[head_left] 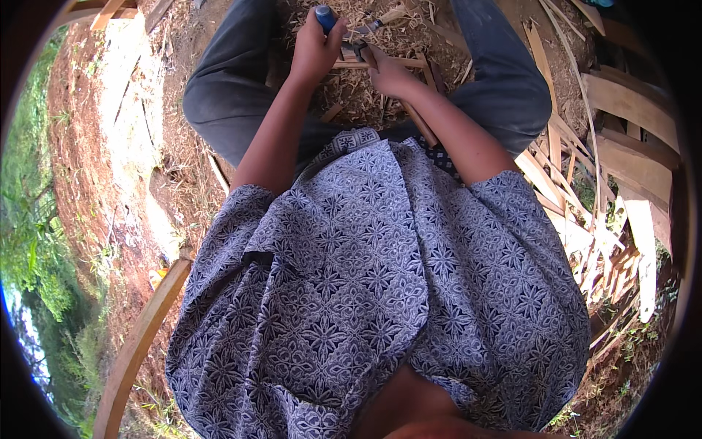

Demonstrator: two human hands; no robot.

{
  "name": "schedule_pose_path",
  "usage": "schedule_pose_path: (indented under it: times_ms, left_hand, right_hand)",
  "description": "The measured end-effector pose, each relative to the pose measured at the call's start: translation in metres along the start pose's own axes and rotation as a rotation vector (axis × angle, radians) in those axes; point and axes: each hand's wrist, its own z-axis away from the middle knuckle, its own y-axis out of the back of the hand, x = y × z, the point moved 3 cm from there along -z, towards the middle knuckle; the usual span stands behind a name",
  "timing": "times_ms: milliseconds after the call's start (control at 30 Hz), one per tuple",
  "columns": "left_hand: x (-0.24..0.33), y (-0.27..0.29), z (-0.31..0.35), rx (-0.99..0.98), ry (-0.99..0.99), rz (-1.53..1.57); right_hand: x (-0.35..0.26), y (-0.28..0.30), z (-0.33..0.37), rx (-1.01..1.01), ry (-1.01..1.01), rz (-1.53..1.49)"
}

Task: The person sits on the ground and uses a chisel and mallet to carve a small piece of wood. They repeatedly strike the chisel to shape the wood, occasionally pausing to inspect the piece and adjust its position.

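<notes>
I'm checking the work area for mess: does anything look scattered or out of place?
Wood shavings are strewn between the trouser legs, and loose wood strips lie jumbled to the right, crossing at odd angles. Both look untidy.

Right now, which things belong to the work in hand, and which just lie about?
Work in hand:
blue handle, in the left hand
wooden-handled tool, in the right hand

Apparently lying about:
wood shavings
wood pieces at right

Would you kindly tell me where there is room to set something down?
The sunlit soil between the left leg and the green plants looks mostly open. Between both legs, wood shavings crowd the ground; beyond the right leg, wood pieces do.
</notes>
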Motion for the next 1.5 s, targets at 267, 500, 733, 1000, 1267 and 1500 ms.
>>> schedule_pose_path:
  times_ms: [267,500,733,1000,1267,1500]
  left_hand:
    - [0.002,-0.006,-0.001,0.050,-0.014,0.013]
    - [0.003,-0.006,0.002,0.063,0.052,-0.037]
    - [0.005,-0.011,0.000,0.105,0.110,-0.052]
    - [0.012,-0.011,0.007,0.106,0.101,-0.024]
    - [-0.016,-0.033,0.014,-0.052,0.061,-0.143]
    - [0.010,-0.020,0.019,0.064,0.068,0.055]
  right_hand:
    - [-0.005,0.010,0.005,-0.041,-0.001,0.016]
    - [0.000,0.005,0.003,-0.012,-0.009,0.029]
    - [0.006,0.011,-0.002,0.012,-0.044,-0.027]
    - [-0.158,0.149,0.070,0.330,0.387,-0.450]
    - [-0.136,0.093,0.072,0.349,0.546,0.162]
    - [-0.125,0.095,0.073,0.570,0.569,0.171]
